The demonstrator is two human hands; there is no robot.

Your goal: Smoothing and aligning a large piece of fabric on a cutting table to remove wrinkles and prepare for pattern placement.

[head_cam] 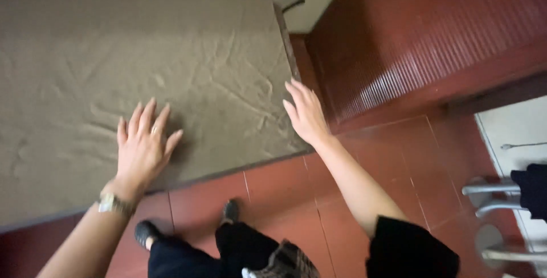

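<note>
Left hand [142,147] flat, fingers spread, palm down on wrinkled grey-brown bed sheet [171,55], gripping nothing; wristwatch [113,203] on that wrist. Right hand [306,114] open, fingers extended, resting at sheet's right edge near the corner, nothing clasped. Sheet covering mattress [283,27], upper left of view. Red tiled floor [399,158] below; 2 black shoes [188,221] near bed edge.

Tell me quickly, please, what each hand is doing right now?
Left hand: open, fingers spread, flat on the grey-brown sheet.
Right hand: open, holding nothing, resting at the sheet's corner edge.
</note>
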